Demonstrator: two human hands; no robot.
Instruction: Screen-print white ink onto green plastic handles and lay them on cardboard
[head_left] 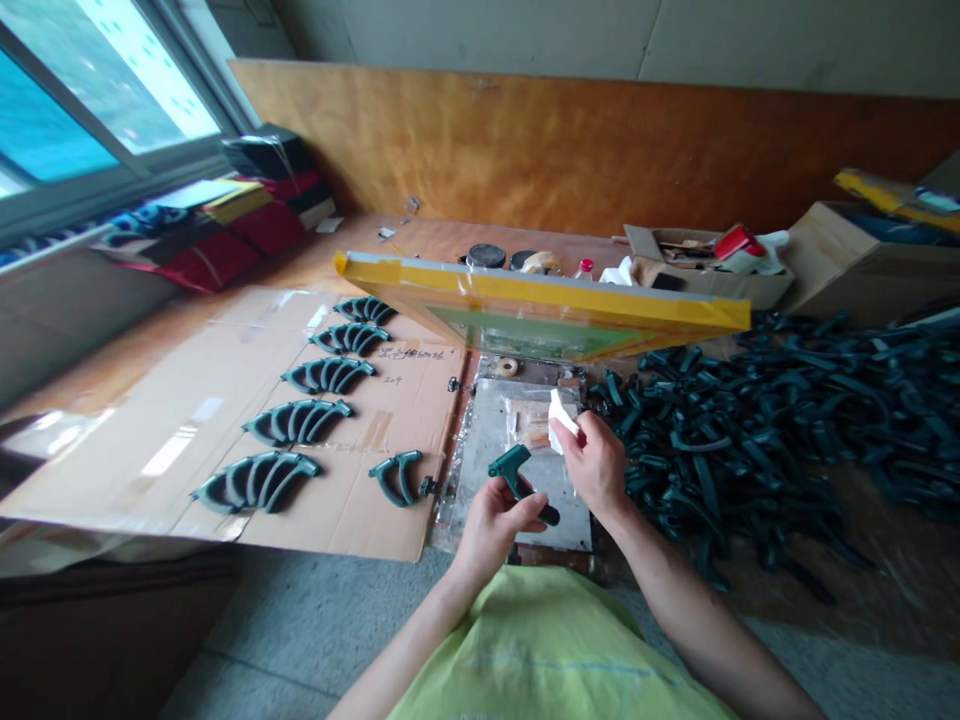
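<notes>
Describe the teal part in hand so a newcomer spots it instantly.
Find the yellow-taped screen frame propped over the metal plate. Just in front, the left hand holds one dark teal plastic handle, beside the right hand pinching a white wipe. It alone is lifted; the rest lie in rows on cardboard or heaped at right.

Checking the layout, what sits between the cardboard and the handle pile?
A metal plate, under the raised screen frame, in the head view.
</notes>
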